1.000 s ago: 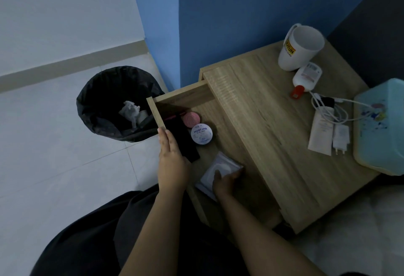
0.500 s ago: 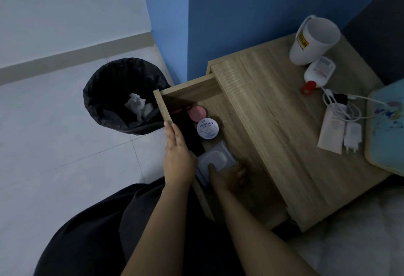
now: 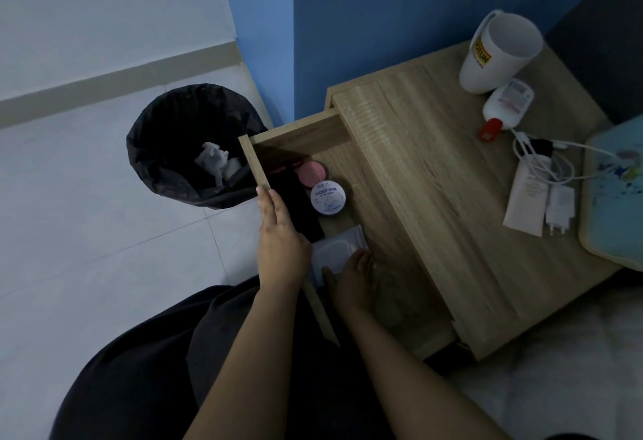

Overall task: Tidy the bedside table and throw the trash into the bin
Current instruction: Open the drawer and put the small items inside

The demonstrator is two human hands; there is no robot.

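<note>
Resting on drawer (image 3: 259,164) front edge, left hand (image 3: 281,244) fingers pressed together flat; right hand (image 3: 353,277) fingers pinching wet-wipes pack (image 3: 339,248) inside drawer.

Home bedroom, bedside table (image 3: 435,175) w/ drawer (image 3: 302,133), bin (image 3: 163,147)

Dim, bluish, even light; no glare. Deep shadow inside drawer (image 3: 379,230). Slight blur overall; wide-angle bending at frame edges.
</note>
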